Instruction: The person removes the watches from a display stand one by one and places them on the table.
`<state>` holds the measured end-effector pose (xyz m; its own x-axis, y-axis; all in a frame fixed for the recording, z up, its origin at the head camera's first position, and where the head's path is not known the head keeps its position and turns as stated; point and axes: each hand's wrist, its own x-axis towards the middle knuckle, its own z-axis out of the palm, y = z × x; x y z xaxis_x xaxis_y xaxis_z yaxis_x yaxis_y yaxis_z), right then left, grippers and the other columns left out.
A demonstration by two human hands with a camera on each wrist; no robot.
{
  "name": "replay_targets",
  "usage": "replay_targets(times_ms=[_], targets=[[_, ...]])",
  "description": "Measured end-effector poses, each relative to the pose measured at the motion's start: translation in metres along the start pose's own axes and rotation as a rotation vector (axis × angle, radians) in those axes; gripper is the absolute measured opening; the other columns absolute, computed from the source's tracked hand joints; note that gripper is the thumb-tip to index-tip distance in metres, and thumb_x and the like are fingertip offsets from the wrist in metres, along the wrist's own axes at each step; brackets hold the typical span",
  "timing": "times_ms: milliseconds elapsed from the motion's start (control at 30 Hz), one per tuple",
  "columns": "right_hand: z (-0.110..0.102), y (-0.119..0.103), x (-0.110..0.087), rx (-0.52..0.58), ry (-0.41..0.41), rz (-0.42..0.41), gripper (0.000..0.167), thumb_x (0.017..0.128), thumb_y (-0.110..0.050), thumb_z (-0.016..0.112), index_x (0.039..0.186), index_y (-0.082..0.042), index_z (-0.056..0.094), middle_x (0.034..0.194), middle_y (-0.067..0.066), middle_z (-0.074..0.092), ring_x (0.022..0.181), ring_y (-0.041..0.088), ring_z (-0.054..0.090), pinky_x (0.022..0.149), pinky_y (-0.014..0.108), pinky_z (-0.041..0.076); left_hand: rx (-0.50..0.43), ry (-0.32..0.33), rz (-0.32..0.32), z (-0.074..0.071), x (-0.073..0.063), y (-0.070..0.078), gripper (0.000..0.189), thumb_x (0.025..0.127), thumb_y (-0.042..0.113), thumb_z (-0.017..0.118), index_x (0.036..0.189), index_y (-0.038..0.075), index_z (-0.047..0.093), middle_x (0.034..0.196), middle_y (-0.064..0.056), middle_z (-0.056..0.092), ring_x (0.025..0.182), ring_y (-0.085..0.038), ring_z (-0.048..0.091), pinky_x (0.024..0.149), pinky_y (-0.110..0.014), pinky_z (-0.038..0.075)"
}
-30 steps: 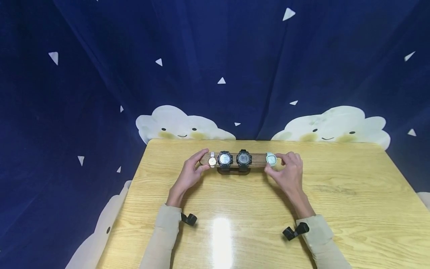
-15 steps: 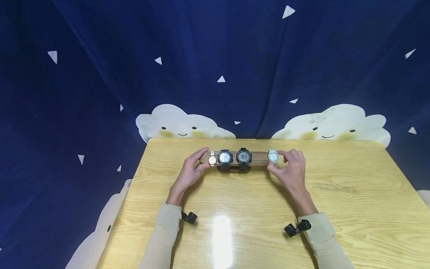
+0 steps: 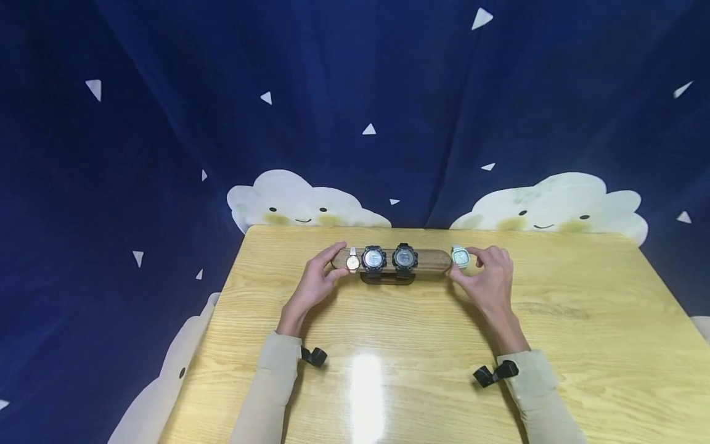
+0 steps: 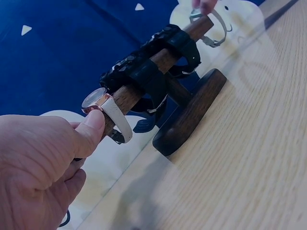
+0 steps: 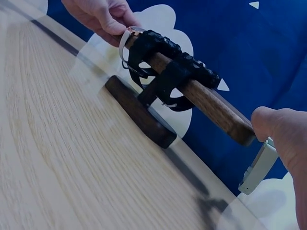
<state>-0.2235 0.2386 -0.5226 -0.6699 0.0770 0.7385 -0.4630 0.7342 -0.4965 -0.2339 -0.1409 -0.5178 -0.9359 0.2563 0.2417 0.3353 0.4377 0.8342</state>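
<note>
My left hand (image 3: pixel 313 285) grips the left end of a wooden watch stand's bar (image 3: pixel 434 261), its thumb beside a small white-strapped watch (image 4: pixel 115 115) with a rose-gold case. Two chunky black watches (image 3: pixel 374 259) are strapped round the bar's middle. My right hand (image 3: pixel 490 280) pinches a mint-green watch (image 3: pixel 460 256) between thumb and fingers, just off the bar's right end. In the left wrist view its strap (image 4: pixel 221 32) forms a loop beyond the bar's tip. The right wrist view shows the bare bar end (image 5: pixel 240 130) near my right thumb.
The stand's dark wooden base (image 4: pixel 192 115) rests on the light wooden table (image 3: pixel 421 351), near its back edge. A dark blue curtain (image 3: pixel 316 74) with white clouds hangs behind and to the left. Black wrist cameras (image 3: pixel 495 374) sit on both sleeves.
My right hand has slid the mint-green watch rightwards along the bar and off its right end. My left hand stays on the bar's left end.
</note>
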Motion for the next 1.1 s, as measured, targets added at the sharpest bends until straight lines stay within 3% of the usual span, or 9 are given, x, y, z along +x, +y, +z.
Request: replay_targets(times_ms=[633,1100], targets=[[-0.003,0.019,-0.004,-0.050,-0.032,0.071,0.032,0.071,-0.013,0.084,0.095,0.007,0.077,0.069,0.018,0.052,0.072,0.024,0.036,0.069,0.032,0.024,-0.002,-0.006,-0.006,0.000,0.000,0.002,0.065,0.092,0.003,0.075,0.152,0.006,0.052,0.157,-0.017,0.050,0.147,-0.033,0.045,0.125,-0.043,0.034],[-0.008,0.024,-0.005,-0.149,-0.055,0.094,0.036,0.071,-0.019,0.082,0.097,0.005,0.076,0.072,0.014,0.054,0.074,0.032,0.039,0.068,0.038,0.026,-0.010,-0.011,-0.014,0.000,0.000,0.001,0.065,0.092,0.005,0.074,0.153,0.005,0.051,0.158,-0.016,0.049,0.149,-0.032,0.043,0.126,-0.041,0.033]])
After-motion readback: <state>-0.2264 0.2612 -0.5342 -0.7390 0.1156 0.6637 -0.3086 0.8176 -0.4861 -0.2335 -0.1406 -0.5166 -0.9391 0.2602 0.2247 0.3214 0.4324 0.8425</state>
